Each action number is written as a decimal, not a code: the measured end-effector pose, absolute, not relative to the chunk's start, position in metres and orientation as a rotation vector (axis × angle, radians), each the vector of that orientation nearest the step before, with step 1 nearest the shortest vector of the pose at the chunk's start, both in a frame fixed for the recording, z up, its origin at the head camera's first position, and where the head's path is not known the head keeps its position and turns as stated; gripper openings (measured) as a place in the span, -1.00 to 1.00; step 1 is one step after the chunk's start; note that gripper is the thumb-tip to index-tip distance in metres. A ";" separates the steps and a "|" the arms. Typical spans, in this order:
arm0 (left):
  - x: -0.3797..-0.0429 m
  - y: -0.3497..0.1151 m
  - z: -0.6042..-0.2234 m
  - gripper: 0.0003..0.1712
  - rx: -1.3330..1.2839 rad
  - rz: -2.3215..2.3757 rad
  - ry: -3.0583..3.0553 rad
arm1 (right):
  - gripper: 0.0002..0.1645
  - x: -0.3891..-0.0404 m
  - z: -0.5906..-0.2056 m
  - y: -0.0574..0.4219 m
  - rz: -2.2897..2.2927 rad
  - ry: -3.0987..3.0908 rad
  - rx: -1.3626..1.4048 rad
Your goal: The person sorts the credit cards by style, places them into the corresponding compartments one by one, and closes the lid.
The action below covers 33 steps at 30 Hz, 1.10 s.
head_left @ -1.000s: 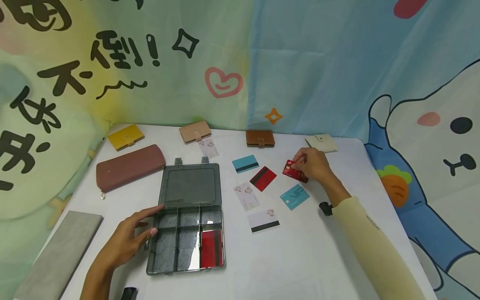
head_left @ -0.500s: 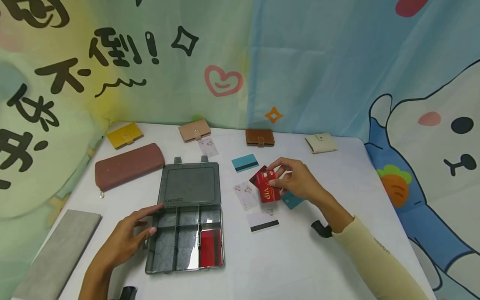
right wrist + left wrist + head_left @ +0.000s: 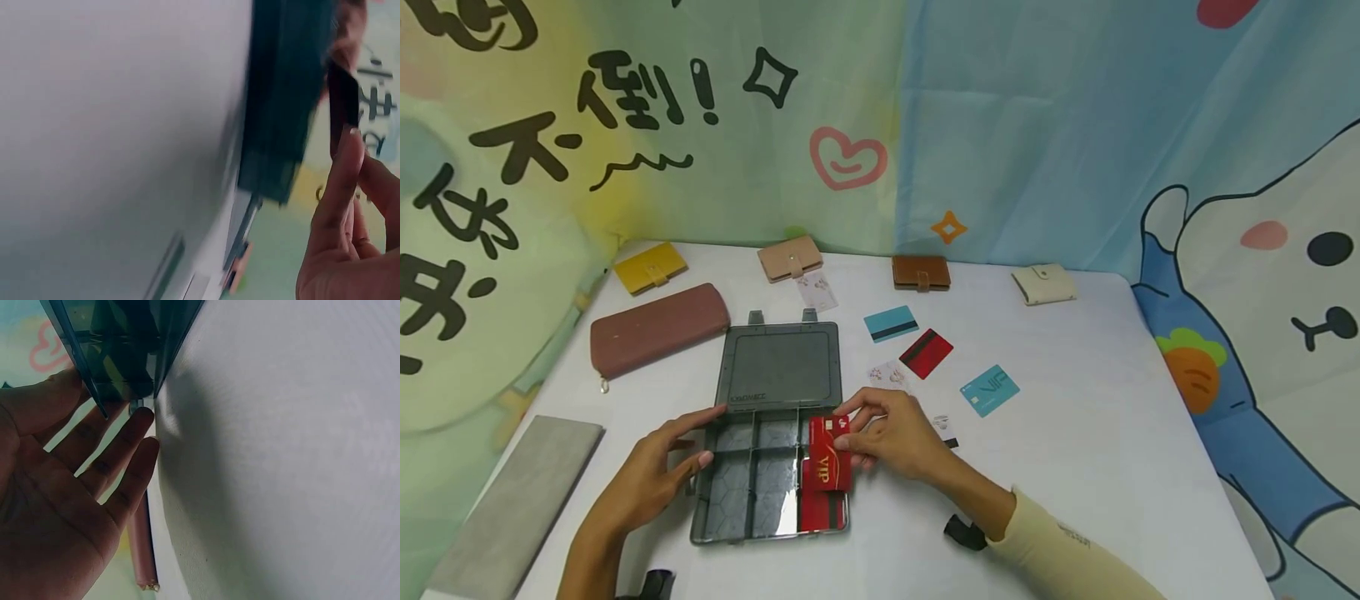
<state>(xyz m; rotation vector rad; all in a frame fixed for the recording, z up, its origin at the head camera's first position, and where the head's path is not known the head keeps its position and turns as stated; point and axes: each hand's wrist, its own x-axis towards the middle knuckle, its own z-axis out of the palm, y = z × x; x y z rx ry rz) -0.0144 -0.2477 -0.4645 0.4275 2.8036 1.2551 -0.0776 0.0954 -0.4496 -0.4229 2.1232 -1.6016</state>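
In the head view, my right hand [image 3: 891, 433] pinches a red VIP card [image 3: 829, 467] between thumb and fingers, over the right column of a grey divided plastic box [image 3: 775, 537]. The card overlaps another red card [image 3: 822, 512] with a dark stripe, which lies in the front right compartment. The box's lid [image 3: 784, 367] is folded back. My left hand [image 3: 651, 475] rests at the box's left edge, index finger by the hinge side and thumb at the wall. In the left wrist view its fingers [image 3: 134, 478] are spread and fairly straight beside the box.
Right of the box lie blue cards [image 3: 990, 390], a striped red card [image 3: 927, 354] and pale cards [image 3: 886, 375], partly behind my right hand. Yellow [image 3: 651, 268], beige [image 3: 790, 259], brown [image 3: 921, 273] and cream [image 3: 1043, 284] wallets line the back. A brown zip wallet [image 3: 658, 329] and grey slab [image 3: 520, 508] stand left.
My right hand has carried the red VIP card from the right, past the loose cards, leftward and nearer to me, over the box. The left hand has stayed at the box's edge.
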 end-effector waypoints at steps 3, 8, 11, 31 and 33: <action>-0.014 -0.247 -0.464 -0.21 0.424 1.261 2.801 | -0.60 -0.069 -0.453 0.082 -1.517 2.259 -0.564; -0.015 -0.246 -0.464 -0.21 0.426 1.269 2.801 | -0.67 -0.059 -0.453 0.071 -1.248 2.573 -0.781; -0.014 -0.247 -0.464 -0.21 0.428 1.266 2.805 | -0.70 -0.055 -0.454 0.069 -1.022 2.723 -0.873; -0.016 -0.249 -0.469 -0.20 0.419 1.266 2.802 | -0.41 -0.104 -0.453 0.147 -1.127 2.480 -0.813; -0.016 -0.249 -0.468 -0.20 0.421 1.266 2.803 | -0.38 -0.114 -0.454 0.165 -1.146 2.463 -0.784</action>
